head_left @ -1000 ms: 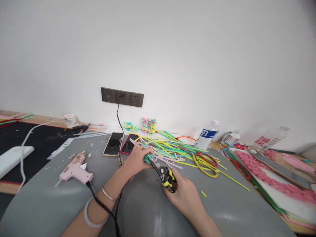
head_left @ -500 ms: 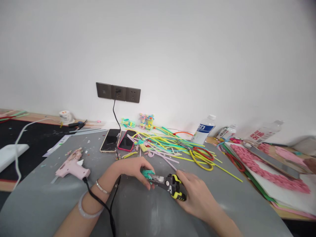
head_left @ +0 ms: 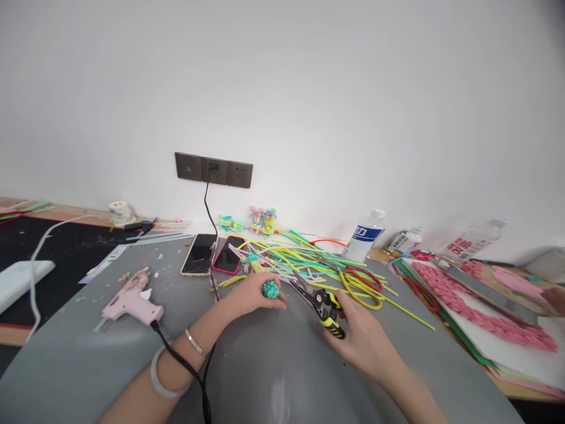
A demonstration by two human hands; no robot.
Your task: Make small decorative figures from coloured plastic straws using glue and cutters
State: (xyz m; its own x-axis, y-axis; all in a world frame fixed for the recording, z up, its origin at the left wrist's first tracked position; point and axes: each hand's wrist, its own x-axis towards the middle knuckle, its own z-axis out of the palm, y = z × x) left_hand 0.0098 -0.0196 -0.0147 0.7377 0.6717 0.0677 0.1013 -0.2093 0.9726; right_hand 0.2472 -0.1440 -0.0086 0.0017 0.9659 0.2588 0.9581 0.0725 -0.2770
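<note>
Between the fingers of my left hand [head_left: 253, 294] is a small teal bundle [head_left: 271, 289] of what looks like coiled pipe cleaner, its knobbly side facing me. My right hand [head_left: 359, 330] grips a pair of pliers [head_left: 321, 300] with black and yellow handles. The jaws point up and left, parted, and stand apart from the teal bundle. Just beyond both hands lies a loose heap of pipe cleaners [head_left: 304, 250] in yellow, teal and lilac. Scissors [head_left: 364, 277] with red and yellow handles rest on its right side.
A pink glue gun [head_left: 132, 300] lies at left, its black cord passing over my left forearm. Two phones [head_left: 198, 254] lie behind my left hand. Small pipe-cleaner figures [head_left: 263, 220] stand by the wall. A bottle [head_left: 365, 235] stands at back right, near papers with a pink braid [head_left: 481, 315].
The plier jaws have come off the teal bundle and opened. My left hand has moved up and slightly right, turning the bundle towards me. My right hand has shifted a little right.
</note>
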